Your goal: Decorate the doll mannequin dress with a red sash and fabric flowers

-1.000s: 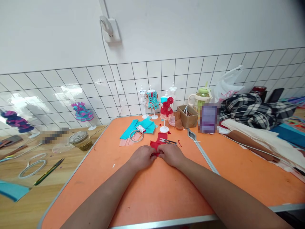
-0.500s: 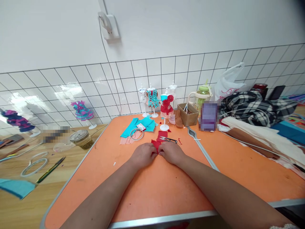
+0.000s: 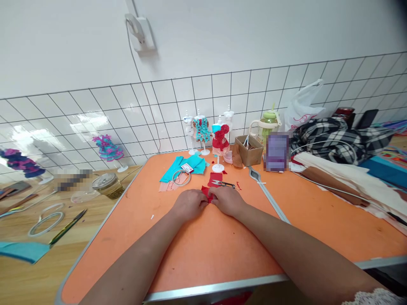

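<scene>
A small piece of red fabric point(image 3: 207, 193) is pinched between my two hands, low over the orange table point(image 3: 203, 250). My left hand point(image 3: 191, 203) grips its left side with thumb and fingertips. From the right, my right hand point(image 3: 226, 200) closes on the same piece, the fingertips almost meeting the left ones. Part of the fabric is hidden by the fingers. Just beyond lies a flat red fabric square point(image 3: 216, 179), with thread snips point(image 3: 224, 184) resting over its edge, blades pointing left. Red thread scraps point(image 3: 238, 185) lie beside the snips.
Behind stand several mini dress forms, one in a red dress point(image 3: 220, 142). Turquoise fabric point(image 3: 199, 163) and a white ring point(image 3: 181, 178) lie at the left. A cardboard box point(image 3: 249, 151), green-lidded bottle point(image 3: 269, 123) and purple packet point(image 3: 277, 152) stand right. A glass jar point(image 3: 108, 185) is left.
The red fabric between my hands has shifted slightly in my fingers, and more of the red square behind shows. The whole view has moved a little.
</scene>
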Tool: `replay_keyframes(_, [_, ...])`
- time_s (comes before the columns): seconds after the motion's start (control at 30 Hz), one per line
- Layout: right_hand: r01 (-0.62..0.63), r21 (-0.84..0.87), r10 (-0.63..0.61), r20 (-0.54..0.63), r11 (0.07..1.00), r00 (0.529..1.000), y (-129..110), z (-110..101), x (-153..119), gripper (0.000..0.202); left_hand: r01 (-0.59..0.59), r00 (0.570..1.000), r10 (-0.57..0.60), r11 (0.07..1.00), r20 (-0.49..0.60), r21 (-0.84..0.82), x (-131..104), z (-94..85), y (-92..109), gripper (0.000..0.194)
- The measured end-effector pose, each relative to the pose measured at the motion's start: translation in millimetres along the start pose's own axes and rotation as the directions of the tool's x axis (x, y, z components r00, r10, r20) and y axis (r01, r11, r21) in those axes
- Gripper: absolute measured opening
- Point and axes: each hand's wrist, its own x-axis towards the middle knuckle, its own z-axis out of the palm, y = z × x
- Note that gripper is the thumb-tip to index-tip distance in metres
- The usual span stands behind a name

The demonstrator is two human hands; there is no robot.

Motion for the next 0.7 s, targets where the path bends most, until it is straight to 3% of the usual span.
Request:
replay_keyframes(0.23, [0.080, -0.081, -0.079, 0.024, 0.993, 0.997, -0.9, -1.3, 0.5, 0.021, -0.046, 0.999, 0.046, 0.999, -0.027, -0.021, 0.7, -0.3, 1.3, 0.023])
replay_keyframes(0.57, [0.048, -0.066, -0.046, 0.044, 0.997, 0.998, 0.4, -1.4, 0.4, 0.018, -0.118, 0.993, 0.117, 0.991, -0.022, -0.059, 3.3, -0.1, -1.5, 0.022])
replay_keyframes(0.7, [0.047, -0.073, -0.045, 0.029, 0.996, 0.999, 1.3, -0.8, 0.9, 0.018, -0.097, 0.995, 0.096, 0.994, -0.030, -0.049, 2.5, 1.4, -2.0, 0.024])
